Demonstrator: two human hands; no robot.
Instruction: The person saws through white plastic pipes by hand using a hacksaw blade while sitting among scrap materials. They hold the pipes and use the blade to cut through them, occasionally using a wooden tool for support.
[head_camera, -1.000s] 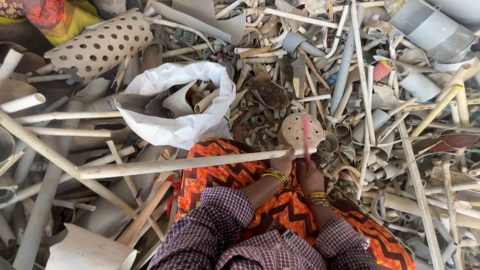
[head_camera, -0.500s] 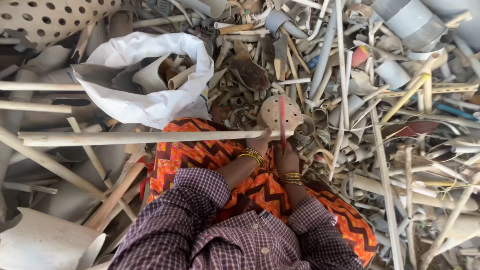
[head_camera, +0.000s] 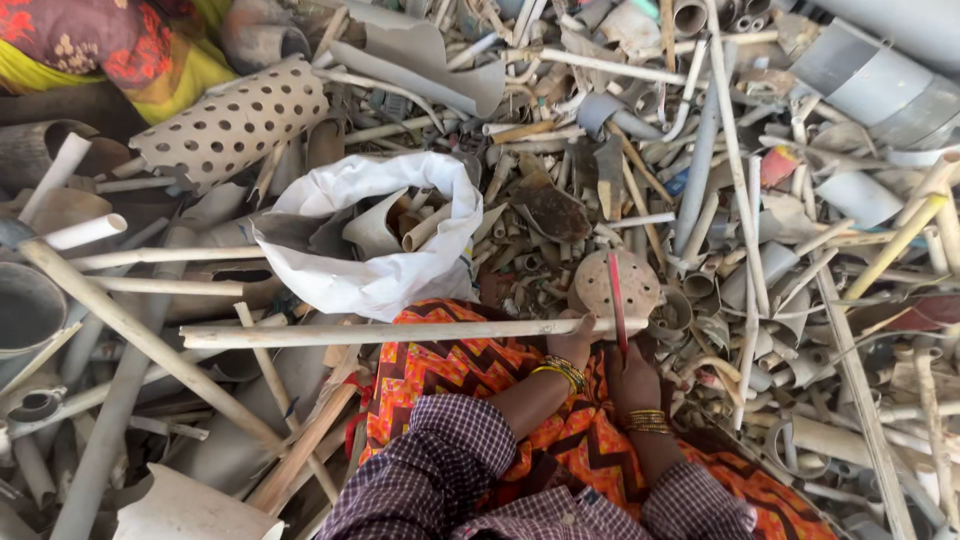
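I see my left hand (head_camera: 572, 345) gripping a long pale pipe (head_camera: 380, 332) stretching leftward; my right hand (head_camera: 632, 378) clasps a thin red stick (head_camera: 616, 305) pointing upward over a round perforated disc (head_camera: 617, 283).

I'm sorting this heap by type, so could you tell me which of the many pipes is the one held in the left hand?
The long pale pipe lying crosswise over the orange patterned lap; the left hand grips its right end, while other pipes lie loose.

Hands (head_camera: 575, 345) on long pipe (head_camera: 390, 332) (amid scrap)
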